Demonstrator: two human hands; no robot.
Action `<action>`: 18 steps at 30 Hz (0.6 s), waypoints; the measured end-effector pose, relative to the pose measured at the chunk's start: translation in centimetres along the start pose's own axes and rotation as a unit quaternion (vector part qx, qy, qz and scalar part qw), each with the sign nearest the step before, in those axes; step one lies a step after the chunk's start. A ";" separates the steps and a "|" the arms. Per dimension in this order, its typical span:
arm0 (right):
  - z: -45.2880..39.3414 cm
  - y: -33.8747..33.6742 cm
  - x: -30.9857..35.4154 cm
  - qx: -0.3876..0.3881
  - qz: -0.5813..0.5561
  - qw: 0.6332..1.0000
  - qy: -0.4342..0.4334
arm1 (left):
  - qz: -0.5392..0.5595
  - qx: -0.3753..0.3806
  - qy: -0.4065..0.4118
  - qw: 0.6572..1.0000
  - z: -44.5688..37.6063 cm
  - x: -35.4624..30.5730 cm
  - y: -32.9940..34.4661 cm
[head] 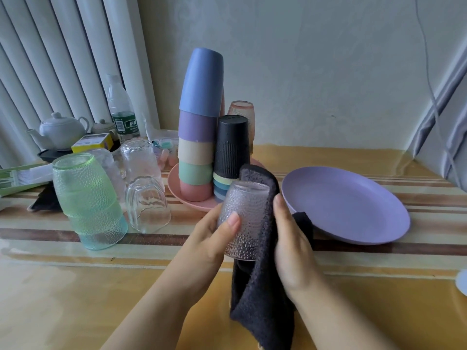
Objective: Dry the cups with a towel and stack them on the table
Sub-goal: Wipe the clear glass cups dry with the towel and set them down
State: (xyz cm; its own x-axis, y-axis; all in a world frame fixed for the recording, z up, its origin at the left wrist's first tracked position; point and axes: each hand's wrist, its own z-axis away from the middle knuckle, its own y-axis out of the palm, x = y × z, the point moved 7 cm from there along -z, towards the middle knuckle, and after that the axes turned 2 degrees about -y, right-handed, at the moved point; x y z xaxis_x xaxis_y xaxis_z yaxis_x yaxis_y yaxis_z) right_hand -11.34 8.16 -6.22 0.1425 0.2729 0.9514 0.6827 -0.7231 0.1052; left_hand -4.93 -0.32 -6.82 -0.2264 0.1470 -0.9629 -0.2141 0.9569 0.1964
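Note:
My left hand (212, 238) grips a dimpled pinkish glass cup (242, 218), held upside down above the table. My right hand (293, 248) presses a dark towel (260, 294) against the cup's right side; the towel wraps over the cup's far edge and hangs down below. On the pink plate (199, 204) stands a tall stack of coloured plastic cups (198, 127), a black cup stack (231, 147) beside it, and an orange glass cup (241, 111) behind. At the left a stack of green dimpled glasses (88, 198) and several clear glasses (146, 200) stand upside down.
An empty purple plate (353, 208) lies on the striped table (75, 286) to the right of my hands. At the back left are a white teapot (60, 130), a water bottle (121, 109), a yellow box (92, 142) and a green tray (15, 178).

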 end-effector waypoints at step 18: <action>0.6 2.1 -0.3 0.058 0.132 0.989 -0.031 | -0.155 -0.247 0.065 0.954 0.4 -1.7 -4.1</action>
State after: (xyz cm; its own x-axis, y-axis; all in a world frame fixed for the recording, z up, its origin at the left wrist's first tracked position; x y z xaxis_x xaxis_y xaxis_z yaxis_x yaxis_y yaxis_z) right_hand -9.52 6.87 -6.46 0.3685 0.1252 0.9212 0.6933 -0.6971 -0.1826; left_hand -3.27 -4.34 -6.08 -0.1896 -0.1869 -0.9639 -0.7040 0.7102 0.0007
